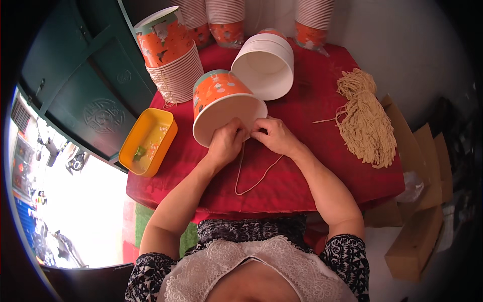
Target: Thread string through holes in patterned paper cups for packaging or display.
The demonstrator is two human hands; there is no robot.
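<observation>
A large paper bucket (221, 93), orange with a green band and a white inside, lies tilted in front of me with its mouth toward me. My left hand (225, 143) is closed on its near rim, fingers reaching inside. At the same rim, just right of it, my right hand (274, 136) pinches with thumb and fingers. A thin beige string (250, 191) hangs in a loop below the hands, one side rising to the rim between them, the other passing under my right hand. The fingertips partly hide the string at the rim.
On the red-covered table (302, 186), white nested buckets (271, 63) lie behind. A tall bucket stack (173, 70) with strings stands back left, near a yellow tray (162, 146) of small bits. A beige string bundle (367, 123) lies right. Cardboard boxes (415, 241) stand beyond.
</observation>
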